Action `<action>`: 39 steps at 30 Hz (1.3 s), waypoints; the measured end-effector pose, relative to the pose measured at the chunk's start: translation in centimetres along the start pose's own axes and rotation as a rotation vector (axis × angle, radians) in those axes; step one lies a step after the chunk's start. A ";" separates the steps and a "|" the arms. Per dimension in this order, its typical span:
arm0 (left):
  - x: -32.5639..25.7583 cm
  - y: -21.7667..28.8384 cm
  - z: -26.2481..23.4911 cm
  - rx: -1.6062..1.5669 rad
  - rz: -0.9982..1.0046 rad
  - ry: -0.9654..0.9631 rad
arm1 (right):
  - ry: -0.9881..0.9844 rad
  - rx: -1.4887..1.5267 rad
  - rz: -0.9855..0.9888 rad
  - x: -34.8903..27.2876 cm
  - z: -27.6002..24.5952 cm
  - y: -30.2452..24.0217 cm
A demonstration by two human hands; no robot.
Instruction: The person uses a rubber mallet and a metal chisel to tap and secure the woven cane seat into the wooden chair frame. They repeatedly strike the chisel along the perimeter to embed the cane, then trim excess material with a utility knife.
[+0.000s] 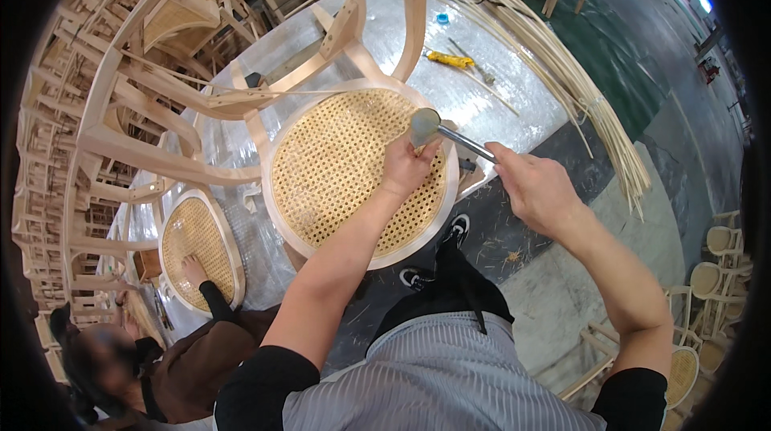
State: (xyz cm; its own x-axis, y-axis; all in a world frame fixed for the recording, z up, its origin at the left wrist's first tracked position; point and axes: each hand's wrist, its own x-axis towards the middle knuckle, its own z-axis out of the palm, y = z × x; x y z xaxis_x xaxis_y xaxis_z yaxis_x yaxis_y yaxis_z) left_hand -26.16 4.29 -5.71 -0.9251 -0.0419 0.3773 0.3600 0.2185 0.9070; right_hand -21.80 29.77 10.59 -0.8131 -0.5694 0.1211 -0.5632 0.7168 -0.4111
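A wooden chair frame (405, 21) lies on the table, its round woven cane panel (345, 166) facing up inside a pale wooden rim. My right hand (536, 190) is closed around the handle of a hammer (470, 142). The hammer's rounded head is over the panel's upper right rim, right at the fingertips of my left hand (409, 164). That left hand rests over the cane near the rim with its fingers pinched together; the hammer head partly covers the fingertips, and whatever they hold cannot be made out.
A yellow-handled tool (450, 59) and a small blue object (442, 19) lie on the plastic-covered table (522, 93). Long rattan strips (594, 110) hang over its far right edge. At left, a co-worker's hand (195, 270) rests on another round cane panel (193, 230). Chair frames crowd the left side.
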 end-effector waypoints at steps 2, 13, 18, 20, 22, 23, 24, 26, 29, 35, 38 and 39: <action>0.1 0.7 -0.8 -0.004 0.032 -0.029 | 0.087 0.099 -0.036 0.2 -0.8 -1.2; -1.2 0.3 -1.1 -0.030 -0.070 -0.008 | 0.113 0.141 -0.017 -0.6 -0.6 -1.1; -1.2 0.6 -0.3 0.005 -0.077 -0.049 | 0.149 0.170 -0.007 -1.3 -1.1 -1.1; -1.4 0.3 -0.8 -0.060 -0.057 -0.041 | 0.175 0.214 -0.018 -1.3 -1.3 -2.2; -2.0 -0.2 -2.2 -0.011 -0.057 -0.040 | 0.198 0.297 -0.099 -1.1 -1.7 -4.0; -2.2 -0.4 -2.6 0.005 -0.055 -0.044 | 0.210 0.331 -0.135 -1.0 -1.8 -4.5; -1.8 0.1 -1.4 -0.009 -0.051 -0.046 | 0.169 0.225 -0.107 -1.5 -1.3 -3.1; -1.3 0.7 -0.2 -0.009 -0.044 -0.029 | 0.080 0.035 -0.078 -1.3 0.0 -0.4; -0.6 1.3 0.1 -0.048 -0.097 -0.068 | 0.132 -0.014 -0.046 -1.3 -0.1 0.2; -1.5 0.6 -0.9 0.163 0.017 -0.064 | 0.008 -0.019 -0.053 -1.3 0.3 -0.6; -0.8 1.5 -0.6 0.153 0.007 -0.067 | 0.004 0.009 0.059 -1.2 0.4 -0.2; -1.1 1.6 -0.7 0.110 -0.048 -0.069 | 0.055 0.060 0.034 -1.2 0.2 -0.4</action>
State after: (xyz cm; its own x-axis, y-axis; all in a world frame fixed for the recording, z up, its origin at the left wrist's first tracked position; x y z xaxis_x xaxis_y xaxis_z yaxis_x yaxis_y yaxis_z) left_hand -24.49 3.99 -4.56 -0.9485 0.0117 0.3166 0.3032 0.3238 0.8962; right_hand -20.51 30.06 10.41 -0.8394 -0.5211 0.1546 -0.5265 0.7090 -0.4691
